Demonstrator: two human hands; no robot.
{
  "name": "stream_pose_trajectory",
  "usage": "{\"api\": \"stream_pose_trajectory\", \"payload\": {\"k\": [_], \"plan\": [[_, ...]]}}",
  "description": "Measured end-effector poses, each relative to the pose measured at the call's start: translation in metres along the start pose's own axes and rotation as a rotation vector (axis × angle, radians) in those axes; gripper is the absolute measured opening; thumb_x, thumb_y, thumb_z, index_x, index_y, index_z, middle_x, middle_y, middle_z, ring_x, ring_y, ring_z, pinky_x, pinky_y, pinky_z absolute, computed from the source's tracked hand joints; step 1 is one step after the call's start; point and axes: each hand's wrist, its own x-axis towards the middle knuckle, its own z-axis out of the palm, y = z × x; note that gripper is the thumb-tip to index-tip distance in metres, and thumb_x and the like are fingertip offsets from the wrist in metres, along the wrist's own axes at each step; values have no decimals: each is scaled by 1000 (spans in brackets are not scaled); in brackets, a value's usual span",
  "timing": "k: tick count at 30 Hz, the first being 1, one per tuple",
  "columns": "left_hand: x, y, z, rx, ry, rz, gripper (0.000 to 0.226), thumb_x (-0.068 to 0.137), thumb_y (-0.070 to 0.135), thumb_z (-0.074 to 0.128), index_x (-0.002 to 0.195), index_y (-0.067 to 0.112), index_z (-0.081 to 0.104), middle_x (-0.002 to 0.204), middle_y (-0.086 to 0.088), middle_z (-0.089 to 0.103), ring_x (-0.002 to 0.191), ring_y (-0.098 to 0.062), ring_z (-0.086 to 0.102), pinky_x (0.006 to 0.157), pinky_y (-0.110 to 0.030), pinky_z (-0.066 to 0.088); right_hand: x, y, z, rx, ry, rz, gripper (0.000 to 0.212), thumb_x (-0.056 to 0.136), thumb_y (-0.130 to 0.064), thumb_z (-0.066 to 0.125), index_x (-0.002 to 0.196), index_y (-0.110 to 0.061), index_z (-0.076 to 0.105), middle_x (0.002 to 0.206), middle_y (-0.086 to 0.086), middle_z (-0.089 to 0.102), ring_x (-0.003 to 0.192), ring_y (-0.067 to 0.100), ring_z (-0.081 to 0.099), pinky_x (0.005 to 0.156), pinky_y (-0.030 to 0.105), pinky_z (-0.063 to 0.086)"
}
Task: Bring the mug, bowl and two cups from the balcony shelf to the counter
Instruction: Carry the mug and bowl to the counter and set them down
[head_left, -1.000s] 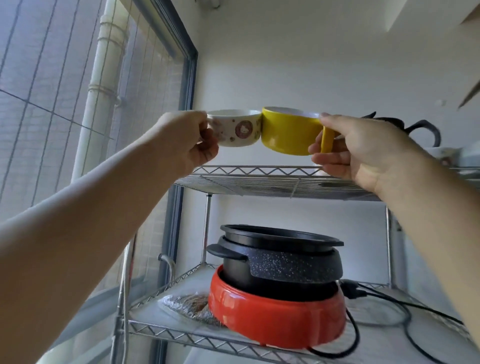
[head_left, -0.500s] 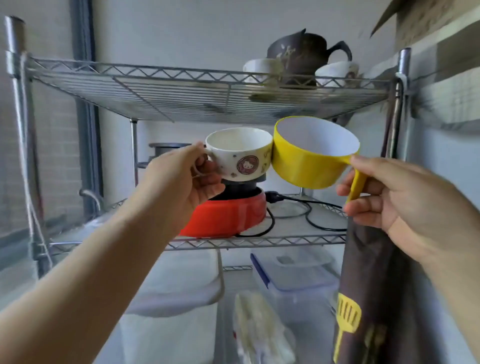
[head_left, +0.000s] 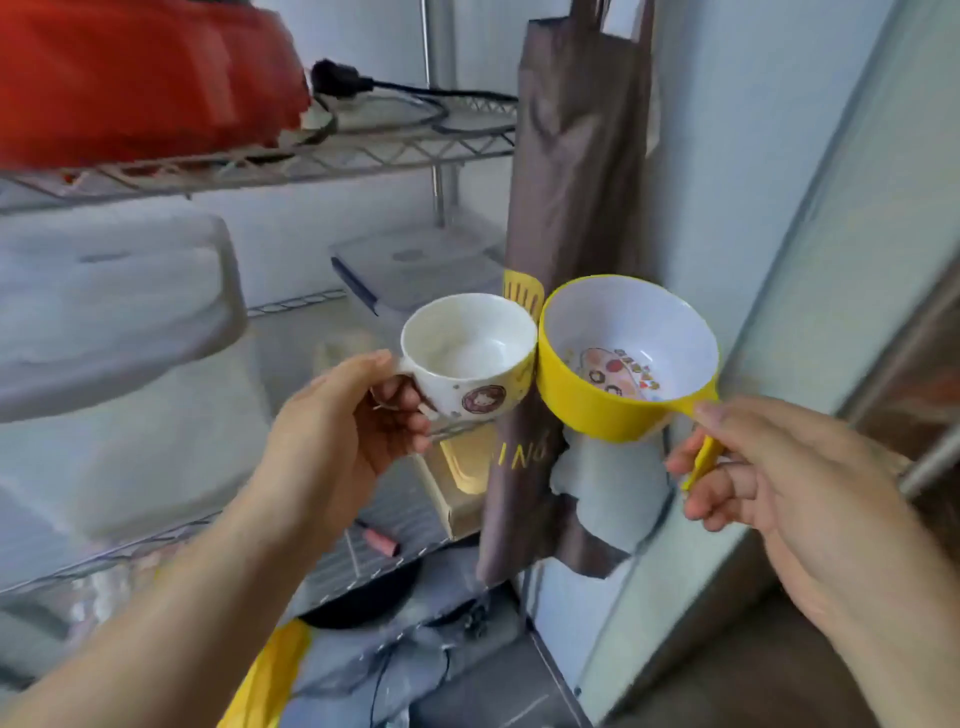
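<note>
yellow plastic marks the right hand (head_left: 779, 467): its thumb presses on top of the flat handle and the curled fingers close under it, a pinch that carries the bowl (head_left: 623, 358) by that short handle alone. held this way the bowl sits nearly level with its mouth up, so the printed picture on its white inside shows. the left hand (head_left: 343, 421) is closed round the ear of the white mug (head_left: 467, 358), thumb laid along the top of the handle, a finger hooked through it, the rest folded beneath. the mug is upright and looks empty.

the two vessels are held side by side out in front, rims touching or very nearly so; i cannot tell which. one in each hand by its handle looks like the plain way to carry both at once without stacking them.

farther out, a brown apron (head_left: 566, 171) hangs just behind them, against the right post of the wire shelf (head_left: 363, 156). on that shelf, up at far left, sits a red cooker (head_left: 145, 78) with a black cord (head_left: 415, 98) trailing right. lower tiers hold blurred plastic boxes.

both pieces seem to be off the shelf and on their way, so the carry is under way. the counter is not in view, and neither are the two cups; a second trip for those seems likely.
</note>
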Motion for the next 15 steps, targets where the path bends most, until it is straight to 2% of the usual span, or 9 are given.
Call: {"api": "stream_pose_trajectory", "payload": {"k": [3, 5, 9, 11, 15], "plan": [[-5, -45, -2, 8, -26, -132, 39, 92, 15, 40, 53, 14, 44, 53, -6, 54, 45, -21, 52, 39, -29, 46, -20, 37, -15, -15, 88, 89, 22, 78, -24, 64, 59, -14, 69, 59, 11, 68, 36, 17, 56, 35, 17, 41], [-10, -74, -1, 13, -43, -218, 38, 91, 15, 37, 53, 15, 41, 53, -5, 52, 45, -20, 50, 37, -28, 44, -36, 62, -26, -27, 161, 142, 29, 86, -13, 59, 59, -12, 69, 60, 13, 68, 37, 18, 56, 36, 16, 41], [-25, -127, 16, -24, -73, -386, 37, 93, 10, 32, 56, 12, 35, 53, -7, 46, 47, -21, 45, 41, -25, 40, -76, 102, -46, -31, 309, 256, 27, 85, -12, 60, 61, -1, 64, 61, 17, 67, 37, 22, 56, 37, 17, 40], [-33, -151, 29, -6, -106, -468, 34, 92, 10, 34, 58, 13, 34, 54, -7, 44, 49, -21, 44, 42, -25, 38, -97, 118, -60, -22, 407, 332, 29, 88, -5, 57, 60, 1, 62, 58, 19, 67, 34, 23, 55, 35, 17, 39], [-45, -195, 63, 45, -263, -565, 39, 88, 14, 45, 49, 17, 46, 55, -5, 46, 51, -18, 46, 44, -27, 38, -130, 138, -94, -12, 599, 494, 32, 89, -3, 58, 57, -2, 64, 53, 18, 66, 30, 22, 54, 36, 25, 41]]}}
